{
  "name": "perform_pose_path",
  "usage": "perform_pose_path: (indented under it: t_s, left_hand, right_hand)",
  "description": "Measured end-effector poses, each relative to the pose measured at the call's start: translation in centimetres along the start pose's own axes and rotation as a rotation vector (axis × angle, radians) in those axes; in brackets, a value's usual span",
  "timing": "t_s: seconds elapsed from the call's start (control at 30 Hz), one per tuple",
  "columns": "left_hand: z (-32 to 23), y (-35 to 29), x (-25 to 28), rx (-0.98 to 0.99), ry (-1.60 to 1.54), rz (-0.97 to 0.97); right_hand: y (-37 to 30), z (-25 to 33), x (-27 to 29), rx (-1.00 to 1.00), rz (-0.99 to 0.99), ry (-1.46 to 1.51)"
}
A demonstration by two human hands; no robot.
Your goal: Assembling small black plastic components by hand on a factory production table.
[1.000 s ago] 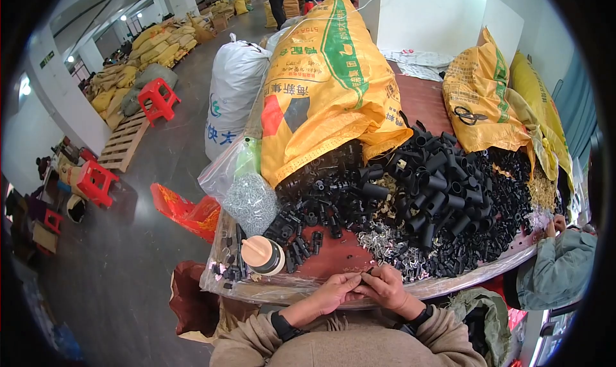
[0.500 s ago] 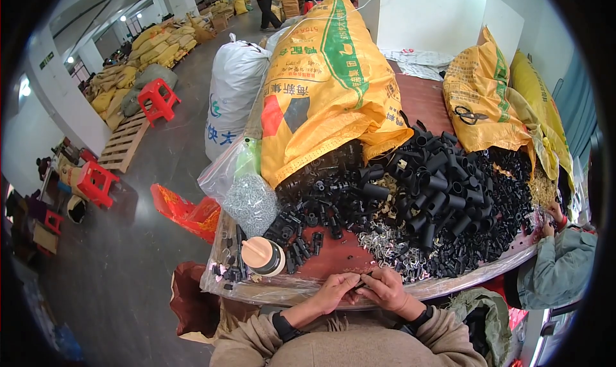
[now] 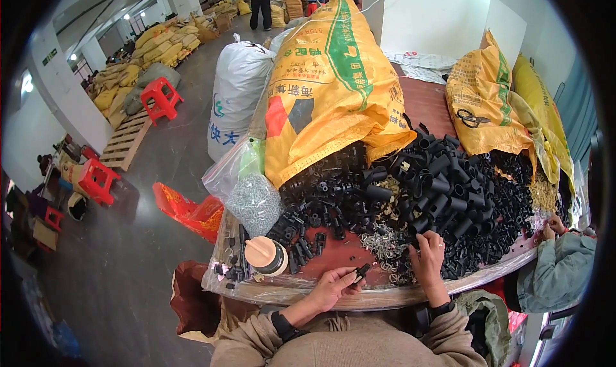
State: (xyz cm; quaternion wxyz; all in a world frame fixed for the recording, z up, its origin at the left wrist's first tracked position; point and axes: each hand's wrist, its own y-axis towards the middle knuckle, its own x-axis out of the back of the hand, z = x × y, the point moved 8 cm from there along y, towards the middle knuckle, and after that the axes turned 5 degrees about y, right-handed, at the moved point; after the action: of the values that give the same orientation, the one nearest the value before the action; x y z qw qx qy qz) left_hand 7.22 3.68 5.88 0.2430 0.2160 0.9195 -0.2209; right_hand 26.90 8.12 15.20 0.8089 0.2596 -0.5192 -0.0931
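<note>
My left hand (image 3: 335, 289) holds a small black plastic part (image 3: 362, 273) between thumb and fingers, just above the table's front edge. To its right, my right hand (image 3: 428, 262) reaches forward to the pile, its thumb and fingertips bent together at the border of the silvery metal hooks (image 3: 383, 244) and the black tubes (image 3: 443, 184). Whatever lies between those fingertips is too small to make out. Small black parts (image 3: 300, 251) lie on the red tabletop (image 3: 333, 255) ahead of my left hand.
A jar with a pinkish lid (image 3: 260, 251) and a clear bag of small metal pieces (image 3: 253, 203) stand at the left. Behind the pile lies a large yellow sack (image 3: 321, 104). Scissors (image 3: 471, 118) rest on another sack. A co-worker's hand (image 3: 553, 226) works at the right.
My hands were together over the table edge. The right has moved away, forward and right to the pile, while the left keeps the black part. A person in the background has shifted.
</note>
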Motion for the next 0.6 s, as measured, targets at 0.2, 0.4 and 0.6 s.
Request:
perform_pose_path:
  t_s: [0.2,0.4,0.6]
  left_hand:
    - [-0.4,0.0,-0.1,-0.007,-0.017,-0.016]
    - [-0.1,0.1,0.3,-0.03,-0.079,-0.036]
    - [-0.1,0.2,0.4,-0.055,-0.142,-0.11]
  right_hand:
    - [-0.6,-1.1,0.2,-0.02,0.006,-0.052]
    - [-1.7,-2.7,1.0,-0.121,-0.019,-0.123]
    - [-1.9,-4.2,0.9,-0.189,-0.056,0.026]
